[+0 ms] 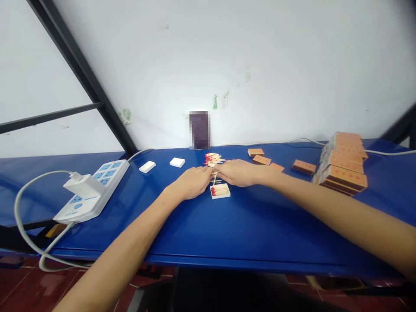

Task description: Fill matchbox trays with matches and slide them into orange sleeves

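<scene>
My left hand [197, 182] and my right hand [237, 172] meet at the middle of the table, their fingertips close together over several loose matches [215, 178]. Both hands have their fingers drawn in around these sticks; the exact grip is hidden. Just beyond them lies a heap of red-tipped matches [212, 159]. Nearer to me is a white matchbox tray [220, 191] with a layer of matches in it, red heads to the left. Two more white trays, one farther left [147, 167] and one closer [177, 162], lie beyond my left hand.
A stack of orange matchboxes [344, 162] stands at the right, with several single boxes [261, 160] between it and my right hand. At the left lies a white power strip [97, 190] with a plugged-in charger [85, 186] and looping cable. A dark pixelated object [199, 130] leans on the wall.
</scene>
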The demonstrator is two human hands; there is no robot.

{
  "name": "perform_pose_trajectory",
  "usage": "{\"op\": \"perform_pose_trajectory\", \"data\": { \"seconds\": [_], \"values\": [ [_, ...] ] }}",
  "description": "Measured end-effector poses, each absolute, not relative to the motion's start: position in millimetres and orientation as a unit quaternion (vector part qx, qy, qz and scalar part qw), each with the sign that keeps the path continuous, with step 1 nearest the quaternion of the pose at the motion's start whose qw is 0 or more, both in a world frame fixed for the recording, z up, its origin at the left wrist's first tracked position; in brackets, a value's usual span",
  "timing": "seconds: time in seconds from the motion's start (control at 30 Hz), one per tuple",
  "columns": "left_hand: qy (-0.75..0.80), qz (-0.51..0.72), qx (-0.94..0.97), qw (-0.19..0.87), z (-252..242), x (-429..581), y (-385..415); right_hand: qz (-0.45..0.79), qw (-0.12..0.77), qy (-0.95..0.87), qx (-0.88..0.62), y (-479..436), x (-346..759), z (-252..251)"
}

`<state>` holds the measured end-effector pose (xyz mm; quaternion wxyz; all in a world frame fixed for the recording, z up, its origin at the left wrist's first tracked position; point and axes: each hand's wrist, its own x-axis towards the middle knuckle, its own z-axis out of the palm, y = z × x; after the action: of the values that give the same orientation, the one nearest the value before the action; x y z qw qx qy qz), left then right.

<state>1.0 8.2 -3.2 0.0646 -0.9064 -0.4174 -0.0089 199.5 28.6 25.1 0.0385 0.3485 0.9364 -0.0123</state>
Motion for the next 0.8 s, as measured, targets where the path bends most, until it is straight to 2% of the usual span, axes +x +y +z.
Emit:
{"op": "perform_pose_trajectory", "data": {
  "seconds": [0.23,0.47,0.63,0.8],
  "values": [
    [-0.37,-0.077,-0.926,-0.014,9.7,-3.6,-2.1,-0.117,0.032,0.948,0.295,26.9,206.2,45.1],
    [-0.326,-0.095,-0.934,-0.106,17.2,-6.4,-11.3,-0.196,0.082,0.937,0.276,20.8,206.1,53.3],
    [-0.325,-0.112,-0.932,-0.116,18.0,-5.4,-12.5,-0.25,0.117,0.913,0.301,15.6,203.3,54.2],
    [-0.344,-0.138,-0.921,-0.121,19.8,-8.1,-12.3,-0.242,0.118,0.916,0.297,14.9,204.9,58.8]
  ]
}}
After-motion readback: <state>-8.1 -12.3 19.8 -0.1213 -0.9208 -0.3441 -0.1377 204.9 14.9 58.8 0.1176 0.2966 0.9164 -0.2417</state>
